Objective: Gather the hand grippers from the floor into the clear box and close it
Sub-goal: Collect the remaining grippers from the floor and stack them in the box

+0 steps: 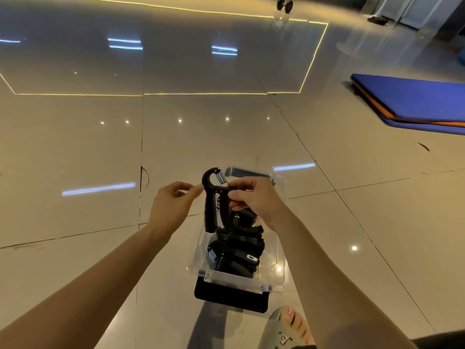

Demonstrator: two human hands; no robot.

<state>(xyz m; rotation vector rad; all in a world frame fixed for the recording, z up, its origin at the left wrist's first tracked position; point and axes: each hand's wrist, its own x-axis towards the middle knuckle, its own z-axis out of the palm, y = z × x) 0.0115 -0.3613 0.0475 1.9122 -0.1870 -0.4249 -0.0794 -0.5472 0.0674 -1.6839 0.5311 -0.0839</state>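
Resting at the bottom edge, a foot (292, 326) in a grey sandal is seen on the tiled floor (75, 248). Just beyond it a flat black panel (231, 297) is laid on the floor, its far edge meeting the near end of the clear box (234, 277); whether it is tucked underneath cannot be told. The box is left open, its long axis running away from the person, and a heap of black hand grippers (241, 248) is piled inside, with one coil spring (213, 256) shown at the near left. Above the far half of the box one more hand gripper (212, 207) is held up in the air. Its long axis is set roughly upright in the view: the curved head with the spring is pointed away from the person, and the two handles are pointed back and down toward the heap. It is gripped by the right hand (256, 200), whose thumb and fingers are pinched on the right-hand handle just below the spring. The left hand (171, 207) is held just beside the head with fingers curled; the fingertips (195, 190) are blurred, so it cannot be told whether they are closed on it. Farther right a blue mat (412, 102) with an orange edge is laid on the floor, and at the far top a dumbbell (284, 5) is seen.
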